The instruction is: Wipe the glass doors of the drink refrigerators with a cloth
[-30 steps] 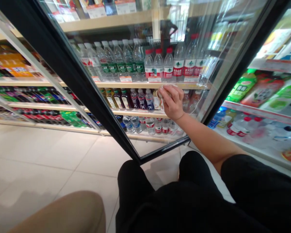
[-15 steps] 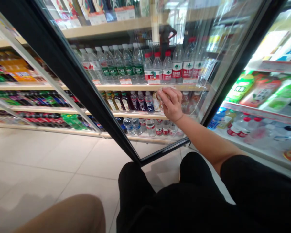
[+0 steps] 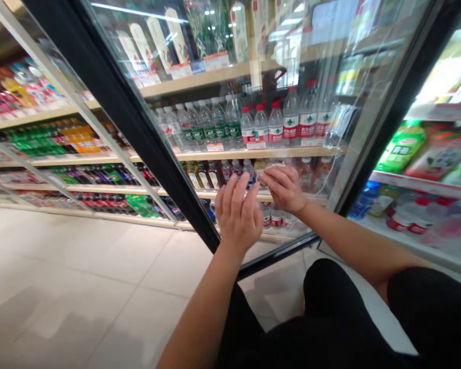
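My right hand [image 3: 285, 188] presses against the glass door [image 3: 315, 61] of a drinks fridge, fingers curled round a pale crumpled wad [image 3: 268, 167] at the fingertips. Just left of it and slightly lower, my left hand [image 3: 238, 214] is raised with fingers stretched and slightly spread, palm toward the glass and holding nothing. It is close to the pane; whether it touches is unclear. Both forearms are bare.
The door's black frame [image 3: 138, 128] runs diagonally and swings out over the tiled floor [image 3: 80, 287]. Shelves of water bottles [image 3: 269, 125] and soft drinks [image 3: 42, 143] show through and beside the glass. The open fridge interior [image 3: 407, 148] is at right. My knees in black trousers [image 3: 330, 312] are below.
My left hand has come up into view beside the right one. The view has tilted up and the right hand sits lower in the picture, still against the glass.
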Demonstrator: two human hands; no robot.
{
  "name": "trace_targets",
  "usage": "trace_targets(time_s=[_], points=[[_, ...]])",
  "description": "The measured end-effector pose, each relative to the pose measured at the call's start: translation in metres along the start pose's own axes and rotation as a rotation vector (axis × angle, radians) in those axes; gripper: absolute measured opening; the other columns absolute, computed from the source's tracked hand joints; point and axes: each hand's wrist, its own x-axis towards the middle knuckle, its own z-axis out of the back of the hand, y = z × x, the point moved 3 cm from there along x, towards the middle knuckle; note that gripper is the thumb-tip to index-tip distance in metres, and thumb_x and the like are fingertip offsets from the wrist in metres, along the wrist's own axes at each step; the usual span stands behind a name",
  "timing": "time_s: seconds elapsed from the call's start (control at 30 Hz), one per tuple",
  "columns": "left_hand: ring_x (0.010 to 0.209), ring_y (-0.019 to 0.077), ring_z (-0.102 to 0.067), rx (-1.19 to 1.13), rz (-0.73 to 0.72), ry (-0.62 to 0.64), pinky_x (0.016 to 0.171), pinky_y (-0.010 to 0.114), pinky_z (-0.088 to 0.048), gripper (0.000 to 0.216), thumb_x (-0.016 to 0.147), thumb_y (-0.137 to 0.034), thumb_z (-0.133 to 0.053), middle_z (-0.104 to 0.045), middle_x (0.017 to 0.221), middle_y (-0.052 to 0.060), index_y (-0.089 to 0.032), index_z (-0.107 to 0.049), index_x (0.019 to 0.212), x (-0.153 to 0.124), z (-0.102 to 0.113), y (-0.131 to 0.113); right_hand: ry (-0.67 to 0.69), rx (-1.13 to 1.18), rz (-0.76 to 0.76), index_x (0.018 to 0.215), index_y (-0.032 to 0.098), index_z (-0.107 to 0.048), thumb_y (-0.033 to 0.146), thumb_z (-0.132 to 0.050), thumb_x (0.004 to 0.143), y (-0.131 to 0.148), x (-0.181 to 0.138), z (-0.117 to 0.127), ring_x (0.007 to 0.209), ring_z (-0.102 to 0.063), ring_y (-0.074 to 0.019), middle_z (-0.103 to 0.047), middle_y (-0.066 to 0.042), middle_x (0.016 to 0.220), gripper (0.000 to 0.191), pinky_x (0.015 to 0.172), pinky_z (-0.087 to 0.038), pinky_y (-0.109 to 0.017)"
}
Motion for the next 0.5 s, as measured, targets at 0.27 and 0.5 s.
trace_targets(time_s=[0.27,0.5], points=[[0.152,0.0293,-0.012,0.223,0.057,-0.064,0.125,0.055,-0.004,0.073,0.100,-0.036,-0.048,-0.024,0.160,0.014,-0.020,-0.009,0.160,0.009,-0.054,0.026,-0.181,0.004,-0.091,0.148,0.026,-0.044,0.017,-0.053,0.096,0.008,0.014,-0.003,0.131,-0.051,-0.0253,-0.061,-0.011,0.132,0.054,0.109,-0.045,-0.048],[0.151,0.0285,-0.014,0.262,0.036,-0.108,0.125,0.055,-0.002,0.075,0.100,-0.037,-0.047,-0.026,0.159,0.013,-0.020,-0.005,0.160,0.008,-0.058,0.031,-0.216,0.052,-0.093,0.140,0.034,-0.053,0.020,-0.051,0.099,0.004,0.049,-0.002,0.122,-0.057,-0.0219,-0.064,-0.004,0.126,0.043,0.107,-0.048,-0.042]])
